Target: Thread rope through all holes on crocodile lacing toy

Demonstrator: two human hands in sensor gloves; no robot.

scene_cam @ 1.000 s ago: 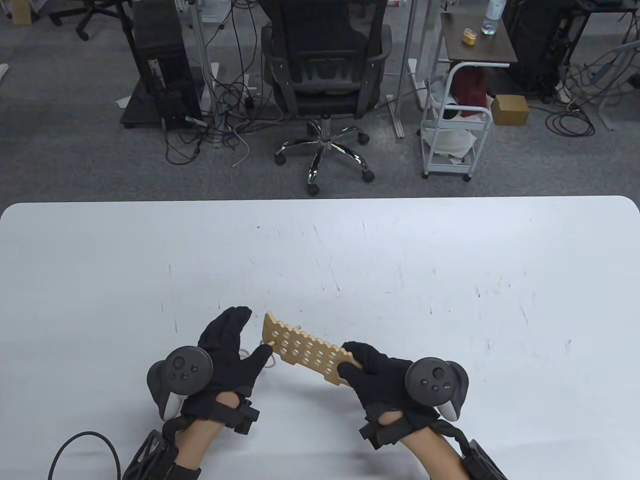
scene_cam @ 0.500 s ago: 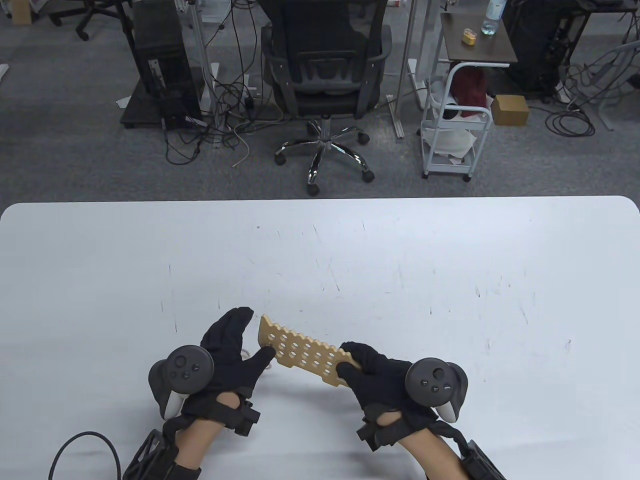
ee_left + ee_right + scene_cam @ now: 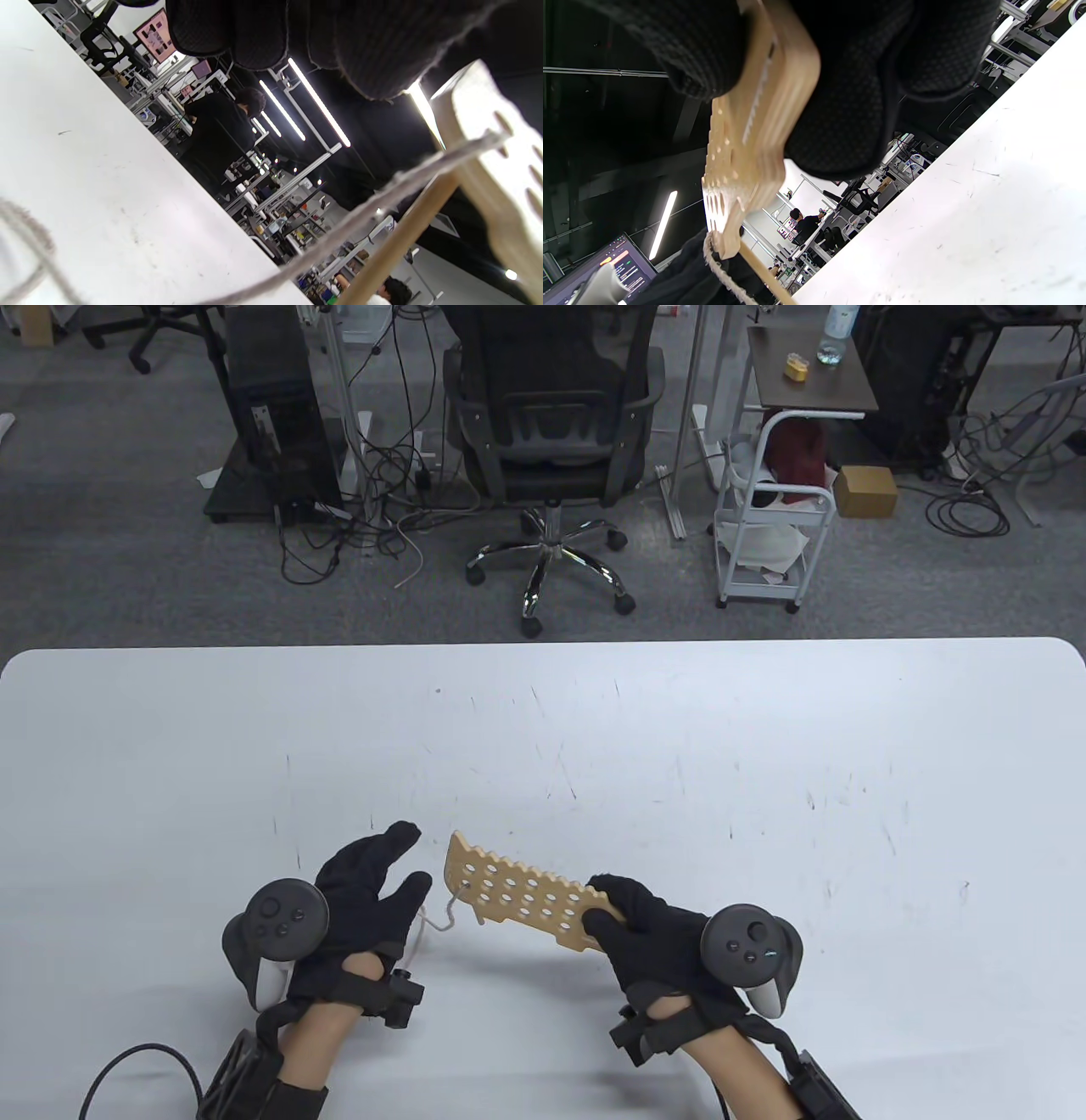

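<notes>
- I see my right hand (image 3: 645,933) gripping one end of the wooden crocodile lacing toy (image 3: 522,899), thumb on one face and fingers curled round the other, holding it up off the white table (image 3: 679,746).
- In the right wrist view the toy (image 3: 746,140) runs away from the glove, clamped between thumb and fingers at the top of the frame.
- The board slants across the table view, its free end pointing up and left towards my left hand (image 3: 365,891).
- The rope (image 3: 445,912) comes out of a hole near that free end and trails down and left to my left hand.
- In the left wrist view the rope (image 3: 360,216) stretches taut from the board's hole (image 3: 500,135) down across the frame, with a slim wooden needle (image 3: 403,241) beside it.
- My left hand sits just left of the board, not touching it; its fingers look fairly straight, but I cannot tell whether they pinch the rope.
- An office chair (image 3: 551,432) stands on the floor beyond the table.
</notes>
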